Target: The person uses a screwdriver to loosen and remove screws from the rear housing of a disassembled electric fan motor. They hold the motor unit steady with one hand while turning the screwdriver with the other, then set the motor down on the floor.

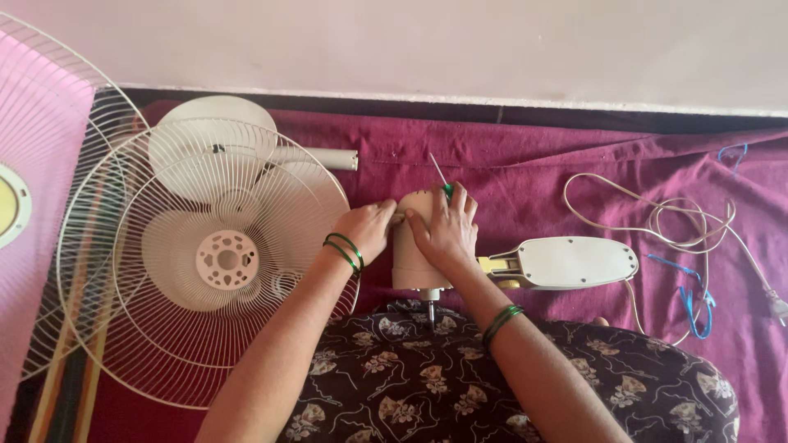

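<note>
A cream fan motor housing (408, 267) lies on the maroon cloth (525, 164), its metal shaft (429, 312) pointing toward me. My left hand (365, 230) grips the housing's far left side. Over the top of the housing rests my right hand (446, 228), holding a green-handled screwdriver (442, 179) whose thin blade sticks up and away. Green bangles ring both wrists. The far end of the housing is hidden under my hands.
A white wire fan guard (205, 262) with a round hub lies at left, over a round fan base (215, 143) with a white pole. Another guard (33, 189) sits at far left. A cream control base (574, 262), beige power cord (657, 217) and blue wires (698, 308) lie at right.
</note>
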